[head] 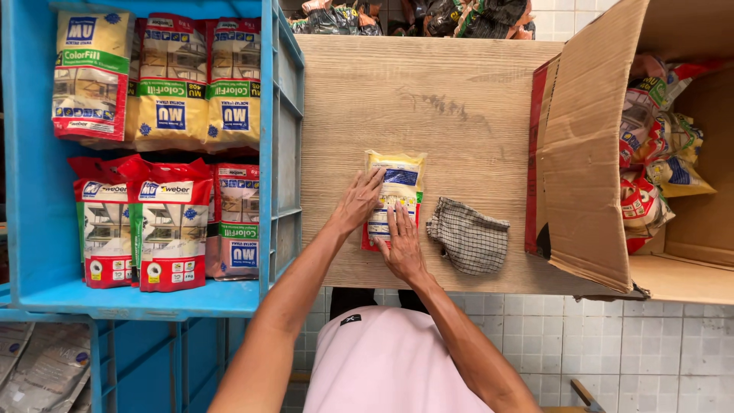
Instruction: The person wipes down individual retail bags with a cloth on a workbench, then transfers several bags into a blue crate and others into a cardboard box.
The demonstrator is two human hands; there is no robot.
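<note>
Hands are pressing flat, fingers spread, on one yellow packet (394,195) lying on the wooden table (459,92): left hand (356,203), right hand (401,245). Blue crate (279,115) is holding several packets; cardboard box (589,153) is holding more.

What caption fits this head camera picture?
Both hands press a yellow packet flat on a wooden table.

A light wooden tabletop (443,99) carries a yellow packet (397,183) lying flat near its front edge, with a checked cloth (468,235) just beside it (crumpled, not folded). An open cardboard box (589,145) sits at one end, and a blue crate (279,138) stands at the other.
</note>
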